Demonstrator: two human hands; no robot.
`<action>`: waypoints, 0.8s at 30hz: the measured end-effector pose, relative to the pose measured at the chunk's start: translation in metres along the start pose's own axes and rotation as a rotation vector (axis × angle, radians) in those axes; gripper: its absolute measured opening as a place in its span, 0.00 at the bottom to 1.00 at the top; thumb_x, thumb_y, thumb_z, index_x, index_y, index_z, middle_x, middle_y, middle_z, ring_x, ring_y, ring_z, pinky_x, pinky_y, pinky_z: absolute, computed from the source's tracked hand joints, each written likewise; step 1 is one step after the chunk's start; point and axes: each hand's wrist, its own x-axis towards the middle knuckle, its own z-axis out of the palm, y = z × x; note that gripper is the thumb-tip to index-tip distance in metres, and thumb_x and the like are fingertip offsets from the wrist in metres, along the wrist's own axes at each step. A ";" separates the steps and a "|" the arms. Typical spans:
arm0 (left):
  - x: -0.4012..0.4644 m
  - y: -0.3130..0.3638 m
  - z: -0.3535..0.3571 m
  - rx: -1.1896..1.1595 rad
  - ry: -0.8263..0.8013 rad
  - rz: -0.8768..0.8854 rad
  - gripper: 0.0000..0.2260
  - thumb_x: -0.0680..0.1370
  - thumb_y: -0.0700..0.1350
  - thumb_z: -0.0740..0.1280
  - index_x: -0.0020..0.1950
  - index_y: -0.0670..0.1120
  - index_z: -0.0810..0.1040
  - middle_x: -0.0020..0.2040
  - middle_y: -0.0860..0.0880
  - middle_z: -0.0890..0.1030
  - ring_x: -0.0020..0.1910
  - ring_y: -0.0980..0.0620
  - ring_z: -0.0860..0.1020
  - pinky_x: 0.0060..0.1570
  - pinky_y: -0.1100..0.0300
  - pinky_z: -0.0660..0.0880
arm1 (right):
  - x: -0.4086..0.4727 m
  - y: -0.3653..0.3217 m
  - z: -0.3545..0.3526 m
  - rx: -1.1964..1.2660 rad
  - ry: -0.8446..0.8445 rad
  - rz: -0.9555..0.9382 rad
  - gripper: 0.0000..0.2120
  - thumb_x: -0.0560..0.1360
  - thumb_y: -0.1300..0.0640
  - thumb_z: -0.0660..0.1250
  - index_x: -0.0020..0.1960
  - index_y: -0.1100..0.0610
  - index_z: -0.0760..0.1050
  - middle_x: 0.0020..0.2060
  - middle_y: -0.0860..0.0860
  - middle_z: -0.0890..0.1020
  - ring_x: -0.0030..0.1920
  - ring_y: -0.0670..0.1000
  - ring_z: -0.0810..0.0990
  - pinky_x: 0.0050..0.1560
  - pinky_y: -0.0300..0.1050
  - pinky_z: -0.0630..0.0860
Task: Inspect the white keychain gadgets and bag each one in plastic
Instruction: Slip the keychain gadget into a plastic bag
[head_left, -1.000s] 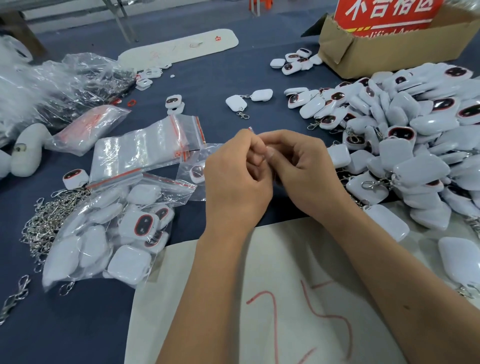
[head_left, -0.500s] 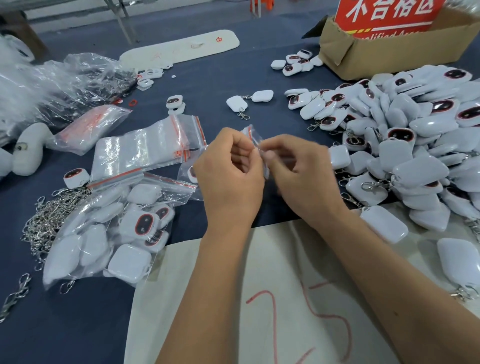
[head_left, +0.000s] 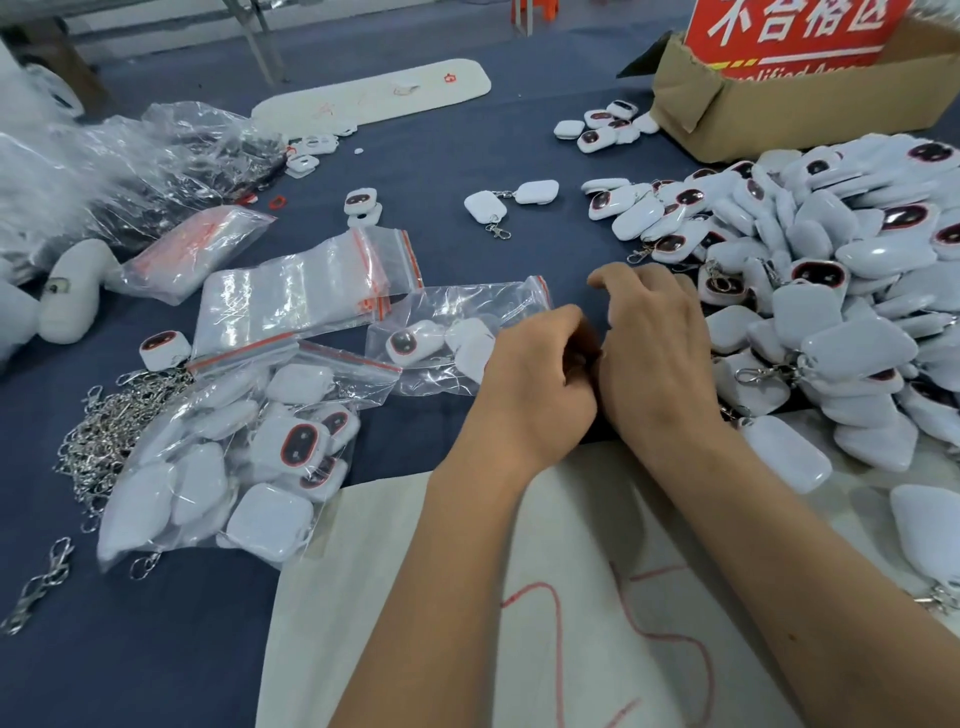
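Note:
A small clear zip bag (head_left: 457, 317) with a red seal strip lies on the blue cloth and holds two white keychain gadgets (head_left: 415, 340). My left hand (head_left: 540, 384) is curled over the bag's right edge and grips it there; its fingertips are hidden. Touching it on the right, my right hand (head_left: 654, 353) hovers with loosely curled fingers and holds nothing. A large heap of loose white gadgets (head_left: 831, 291) with clasps fills the right side.
Empty zip bags (head_left: 296, 301) lie left of centre, above a bigger bag of packed gadgets (head_left: 234, 467) and a pile of metal clasps (head_left: 104, 436). A cardboard box (head_left: 810, 109) stands at the back right. White paper marked in red (head_left: 545, 597) lies in front.
Both hands pinched the bag's seal up in the air before. Now the bag is down on the cloth to the left, my right hand has let go, and both hands are lower.

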 end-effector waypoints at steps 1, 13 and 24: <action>-0.001 0.001 -0.001 -0.019 0.004 -0.018 0.10 0.68 0.35 0.59 0.45 0.39 0.78 0.40 0.45 0.82 0.42 0.43 0.79 0.43 0.47 0.77 | 0.000 0.001 0.001 0.048 0.006 -0.033 0.20 0.76 0.69 0.64 0.65 0.57 0.76 0.57 0.58 0.79 0.60 0.61 0.73 0.55 0.47 0.66; 0.005 -0.014 -0.023 -0.192 0.260 -0.255 0.05 0.80 0.39 0.68 0.49 0.47 0.82 0.43 0.55 0.84 0.44 0.57 0.82 0.47 0.64 0.78 | 0.001 -0.001 0.007 0.944 -0.074 -0.016 0.08 0.85 0.61 0.61 0.61 0.54 0.76 0.44 0.48 0.85 0.33 0.55 0.84 0.29 0.45 0.78; 0.004 -0.016 -0.030 -0.436 0.196 -0.442 0.08 0.82 0.38 0.66 0.49 0.39 0.84 0.46 0.37 0.86 0.45 0.39 0.86 0.48 0.46 0.85 | 0.005 -0.001 0.010 1.084 -0.326 0.059 0.06 0.83 0.65 0.62 0.53 0.60 0.78 0.39 0.56 0.84 0.28 0.50 0.73 0.29 0.39 0.71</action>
